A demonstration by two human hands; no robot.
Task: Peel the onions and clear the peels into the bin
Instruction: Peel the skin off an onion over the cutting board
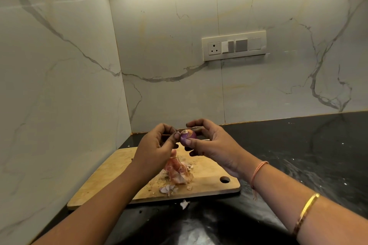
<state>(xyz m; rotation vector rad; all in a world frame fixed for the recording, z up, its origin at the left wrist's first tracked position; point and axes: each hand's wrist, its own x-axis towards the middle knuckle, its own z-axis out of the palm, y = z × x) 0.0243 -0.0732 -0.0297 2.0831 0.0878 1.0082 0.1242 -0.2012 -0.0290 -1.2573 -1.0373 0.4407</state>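
Note:
A small purple onion (188, 135) is held in the air above the far end of a wooden cutting board (207, 175). My right hand (209, 143) grips the onion between thumb and fingers. My left hand (157, 145) has its fingers curled, and the fingertips pinch at the skin on the onion's left side. A thin dark object, possibly a knife, shows behind the onion, but I cannot tell which hand holds it. A heap of pinkish onion peels (178, 173) lies on the middle of the board, with smaller scraps (168, 189) near its front edge.
The board lies on a black countertop (298, 155) in a corner of white marble walls. One peel scrap (184, 204) lies on the counter in front of the board. A switch panel (234, 45) is on the back wall. No bin is in view.

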